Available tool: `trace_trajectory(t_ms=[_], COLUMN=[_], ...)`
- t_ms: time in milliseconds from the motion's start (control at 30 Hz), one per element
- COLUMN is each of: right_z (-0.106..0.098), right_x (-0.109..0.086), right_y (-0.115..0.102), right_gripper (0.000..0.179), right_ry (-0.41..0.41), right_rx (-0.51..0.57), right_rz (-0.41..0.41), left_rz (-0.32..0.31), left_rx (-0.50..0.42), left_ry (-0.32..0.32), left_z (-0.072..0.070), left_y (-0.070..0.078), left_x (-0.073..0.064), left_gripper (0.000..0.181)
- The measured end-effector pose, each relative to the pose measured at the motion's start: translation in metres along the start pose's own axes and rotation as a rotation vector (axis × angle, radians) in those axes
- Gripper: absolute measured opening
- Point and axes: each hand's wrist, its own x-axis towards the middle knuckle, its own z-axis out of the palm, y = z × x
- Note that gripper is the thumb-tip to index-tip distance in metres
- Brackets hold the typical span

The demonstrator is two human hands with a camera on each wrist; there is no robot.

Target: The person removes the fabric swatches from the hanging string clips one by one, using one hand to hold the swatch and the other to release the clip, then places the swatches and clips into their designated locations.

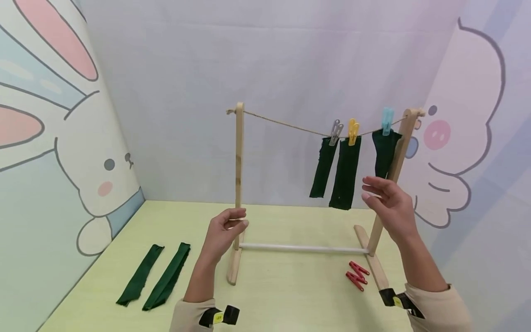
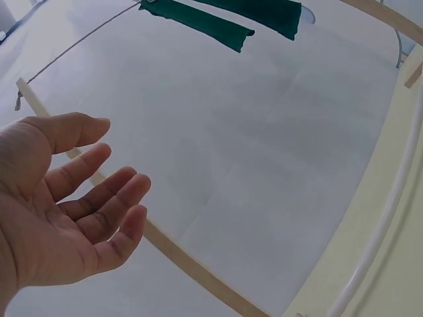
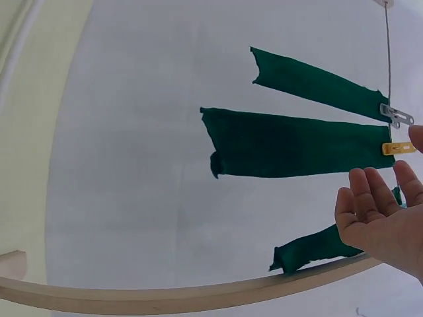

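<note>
My head view looked forward and down from behind and above the left hand (image 1: 221,234) and right hand (image 1: 392,210). Each wrist view sat close beside its hand, facing past it (the rack (image 1: 239,152) came tipped sideways); all shared two hanging green strips (image 1: 345,177).

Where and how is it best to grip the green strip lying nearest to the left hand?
Probably pinch the green strip at its far end with the left hand, coming from above: it lies flat along the table and looks narrowest there.
</note>
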Motion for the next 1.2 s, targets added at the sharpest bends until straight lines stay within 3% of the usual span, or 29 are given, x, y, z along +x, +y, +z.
trace_trajectory(t_ms=[200,333,433,633,867,1200], right_z=[-0.001,-0.004,-0.003,0.001,0.005,0.011], right_x=[0.013,0.024,0.032,0.046,0.062,0.08], right_y=[-0.014,-0.025,-0.032,-0.041,-0.053,-0.061], right_gripper=[0.036,0.036,0.037,0.038,0.039,0.039], right_ry=[0.003,-0.005,-0.027,-0.039,-0.029,-0.044], right_rx=[0.058,0.037,0.016,-0.014,-0.028,-0.032], right_rz=[-0.043,-0.085,-0.105,-0.117,-0.118,-0.113], left_rz=[0.015,0.045,0.07,0.116,0.122,0.129], left_rx=[-0.022,0.016,0.038,0.052,0.065,0.057], left_ry=[-0.042,-0.063,-0.062,-0.075,-0.099,-0.129], left_z=[0.016,0.027,0.034,0.049,0.065,0.09], left_y=[0.027,0.047,0.051,0.051,0.021,0.031], left_x=[0.003,0.005,0.01,0.017,0.038,0.055], left_gripper=[0.031,0.03,0.029,0.028,0.029,0.031])
